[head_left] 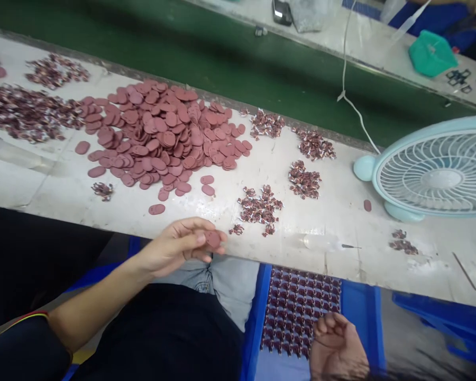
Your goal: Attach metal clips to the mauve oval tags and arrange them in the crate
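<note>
My left hand (188, 241) pinches a flat oval reddish-brown piece (213, 239) between thumb and fingers, just over the table's front edge. My right hand (337, 344) is lower right, its fingers curled in over the side of a blue tray (360, 323). Whatever it holds, if anything, is hidden. Rows of small dark red figures (297, 301) stand on a pale sheet in that tray. Behind my left hand spreads a big heap of the same oval pieces (162, 127). Small piles of little brown-and-white parts (259, 203) lie to its right.
A light blue fan (440, 177) occupies the table's right end, its white cord (357, 111) running upward. A clear applicator bottle with a dark needle tip (321, 243) lies near the front edge. Another worktable across the green gap holds a green container (432, 53).
</note>
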{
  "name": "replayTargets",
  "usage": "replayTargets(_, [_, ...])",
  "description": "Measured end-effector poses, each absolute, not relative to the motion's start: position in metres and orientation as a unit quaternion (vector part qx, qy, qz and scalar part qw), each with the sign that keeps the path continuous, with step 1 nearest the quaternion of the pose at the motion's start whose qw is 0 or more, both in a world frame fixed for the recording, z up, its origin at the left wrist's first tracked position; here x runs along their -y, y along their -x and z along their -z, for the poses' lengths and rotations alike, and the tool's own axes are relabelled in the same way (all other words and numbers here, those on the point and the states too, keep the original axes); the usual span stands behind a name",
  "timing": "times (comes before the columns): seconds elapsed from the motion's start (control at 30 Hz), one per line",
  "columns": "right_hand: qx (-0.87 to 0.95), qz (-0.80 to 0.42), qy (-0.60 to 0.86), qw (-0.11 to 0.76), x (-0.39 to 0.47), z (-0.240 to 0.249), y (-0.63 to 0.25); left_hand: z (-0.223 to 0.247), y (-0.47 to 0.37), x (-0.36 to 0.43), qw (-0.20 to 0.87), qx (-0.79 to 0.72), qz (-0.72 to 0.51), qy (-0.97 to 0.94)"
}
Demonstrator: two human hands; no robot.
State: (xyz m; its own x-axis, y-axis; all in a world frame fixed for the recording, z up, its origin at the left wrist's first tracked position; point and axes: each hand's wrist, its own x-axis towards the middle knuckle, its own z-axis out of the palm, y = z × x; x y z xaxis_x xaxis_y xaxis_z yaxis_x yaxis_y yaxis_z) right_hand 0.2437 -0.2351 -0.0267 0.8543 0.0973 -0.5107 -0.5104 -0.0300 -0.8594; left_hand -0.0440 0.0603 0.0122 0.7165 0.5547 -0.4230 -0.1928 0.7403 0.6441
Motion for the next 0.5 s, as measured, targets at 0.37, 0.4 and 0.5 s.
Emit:
replayTargets(0.37, [-0.131,-0.558,-0.301,0.762,0.052,0.027,-0.25,-0.007,0.017,-0.014,0.941,-0.241,-0.181,-0.151])
replayTargets(0.4, [-0.117,-0.547,-0.346,0.754,0.041,0.03,-0.243,-0.005,0.016,-0.014,0.942,-0.24,-0.184,-0.145])
replayTargets(0.5, [-0.056,-0.484,-0.539,0.687,0.012,0.035,-0.207,0.0,0.015,-0.013,0.944,-0.237,-0.189,-0.134])
